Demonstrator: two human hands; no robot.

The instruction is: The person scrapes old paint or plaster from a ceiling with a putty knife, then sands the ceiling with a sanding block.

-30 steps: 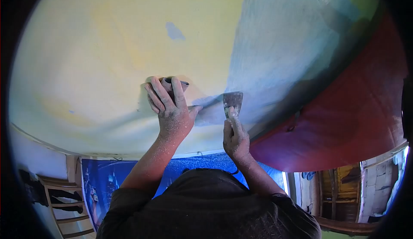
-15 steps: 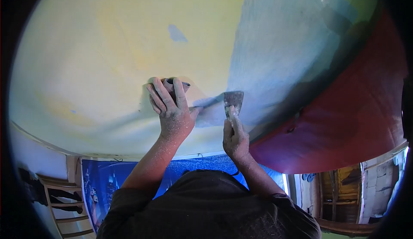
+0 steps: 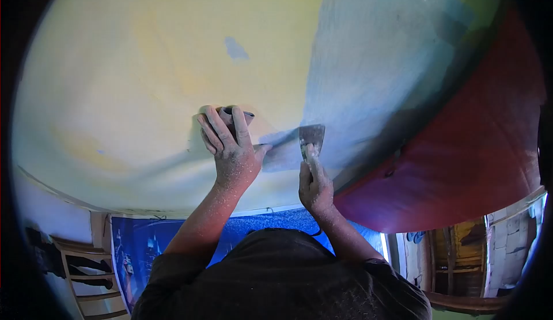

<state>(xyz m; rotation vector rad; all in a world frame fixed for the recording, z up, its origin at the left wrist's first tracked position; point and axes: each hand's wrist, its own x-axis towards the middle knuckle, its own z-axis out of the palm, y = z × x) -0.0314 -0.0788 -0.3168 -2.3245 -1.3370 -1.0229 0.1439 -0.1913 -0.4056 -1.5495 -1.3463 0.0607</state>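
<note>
Right hand [image 3: 316, 192] gripping scraper [image 3: 313, 132], left [image 3: 234, 156] holding sheet [image 3: 249, 118]

Dim, uneven light; soft shadows on the pale surface [image 3: 173, 49]; curved, blackened edges

The scraper [image 3: 312, 133] has a flat, dark grey blade with pale dusty spots low down. Its wide end points up — the right hand [image 3: 316, 184] hides most of the handle. The folded sheet [image 3: 246, 116] is dark and curled, tucked under the fingers of the left hand [image 3: 228, 138] against the big painted surface [image 3: 173, 49], which is pale yellow with a blue-grey part on the right.
</note>
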